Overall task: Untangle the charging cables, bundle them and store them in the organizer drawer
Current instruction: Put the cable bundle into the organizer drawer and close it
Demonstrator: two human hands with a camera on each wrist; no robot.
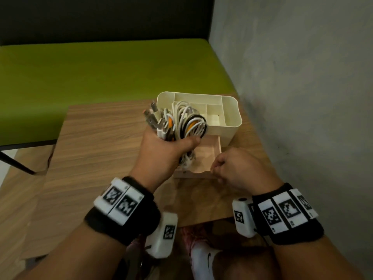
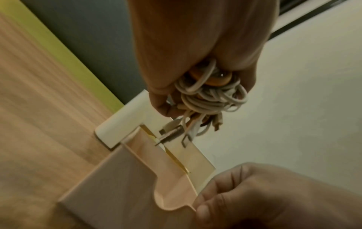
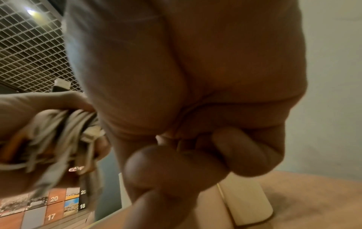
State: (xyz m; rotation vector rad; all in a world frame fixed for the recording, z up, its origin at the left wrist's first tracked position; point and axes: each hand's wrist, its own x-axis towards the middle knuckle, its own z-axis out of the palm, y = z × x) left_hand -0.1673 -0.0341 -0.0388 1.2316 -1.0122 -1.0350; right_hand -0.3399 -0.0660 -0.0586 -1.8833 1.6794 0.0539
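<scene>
The left hand [image 1: 161,152] has its fingers [image 2: 162,106] clenched around a bundle of charging cables [image 1: 181,122], white, black and orange loops standing above the fist and plug ends fanning out to the side. The bundle is held in the air over the pulled-out drawer [image 1: 207,156] of the organizer [image 1: 230,116], not touching it.

The right hand [image 1: 238,168] sits at the drawer's front edge with its fingers [image 3: 240,151] curled; they appear to pinch the front panel beside its scooped notch, though the contact is blurred in the wrist views. The pale wooden drawer lies open toward the person; the cream organizer above it has divided top compartments.

The organizer stands on a wood-grain bench [image 1: 96,142], close to a grey wall [image 1: 302,77]. A green seat [image 1: 101,73] lies beyond the bench.

In the right wrist view, a tiled panel [image 3: 53,207] bears the numbers 20, 20, 18 and 17. Both wrists wear black bands with white square-patterned marker blocks [image 1: 119,201]. A white shoe [image 1: 203,259] below the bench shows a dark swoosh mark.
</scene>
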